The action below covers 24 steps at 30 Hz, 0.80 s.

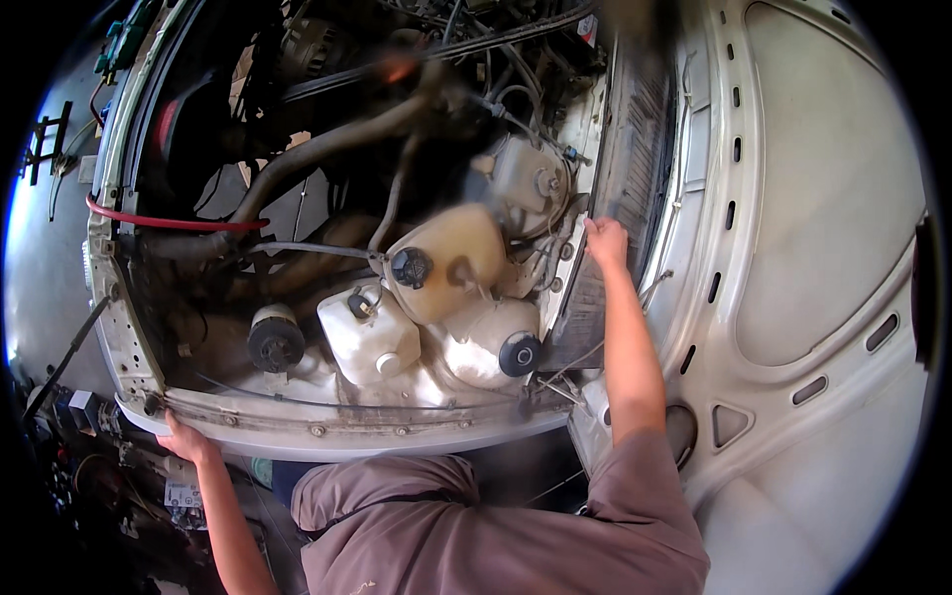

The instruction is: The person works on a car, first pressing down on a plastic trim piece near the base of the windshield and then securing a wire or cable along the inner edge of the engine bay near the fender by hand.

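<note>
I lean over the open engine bay of a car from its side. My left hand (186, 439) is at the front corner of the white fender (342, 436), thumb on top and the other fingers mostly hidden, curled around the edge. Farther right, my right hand (606, 244) is closed at the edge of the dark cowl panel (590, 317); whatever its fingers hold is too small to make out. Between my hands sit a yellowed plastic tank (458, 253) with a black cap, a white plastic reservoir (362, 337) and a rounded pale housing (486, 337) with a black round centre.
The raised hood (833, 198) stands at the right. A red hose (169, 220) lies across the front panel. Pipes (337, 139) cross the dark bay, and a black canister (275, 342) sits near the fender. Tools and boxes (84, 409) clutter the floor at left.
</note>
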Motion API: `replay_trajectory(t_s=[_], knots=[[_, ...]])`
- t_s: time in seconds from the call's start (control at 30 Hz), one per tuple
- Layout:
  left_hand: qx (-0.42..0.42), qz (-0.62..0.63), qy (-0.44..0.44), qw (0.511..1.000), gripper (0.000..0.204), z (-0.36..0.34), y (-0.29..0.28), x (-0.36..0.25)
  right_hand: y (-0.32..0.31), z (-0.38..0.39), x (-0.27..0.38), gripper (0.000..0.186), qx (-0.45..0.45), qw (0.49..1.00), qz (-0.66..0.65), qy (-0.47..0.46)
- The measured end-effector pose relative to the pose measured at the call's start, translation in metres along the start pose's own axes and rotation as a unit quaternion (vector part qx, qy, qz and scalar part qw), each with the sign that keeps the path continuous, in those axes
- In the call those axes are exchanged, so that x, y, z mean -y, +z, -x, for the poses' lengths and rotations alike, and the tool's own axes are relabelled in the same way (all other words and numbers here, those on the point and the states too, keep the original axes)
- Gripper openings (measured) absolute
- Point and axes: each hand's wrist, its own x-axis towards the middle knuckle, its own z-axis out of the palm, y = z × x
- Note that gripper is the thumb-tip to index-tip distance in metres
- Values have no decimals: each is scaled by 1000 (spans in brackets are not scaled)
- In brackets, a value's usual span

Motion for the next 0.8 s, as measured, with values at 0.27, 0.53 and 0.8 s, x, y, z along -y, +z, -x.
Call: replay_trajectory(t_s=[0.27,0.53,0.8], knots=[[22,31,-14,999,50,-6,-5,11,8,-30,5,20,-37,997,61,-16],[25,28,-8,999,50,-1,-5,0,-15,-50,38,34,38,998,50,25],[10,-26,-27,999,52,-11,-13,12,-6,-86,63,28,-111,982,136,-66]])
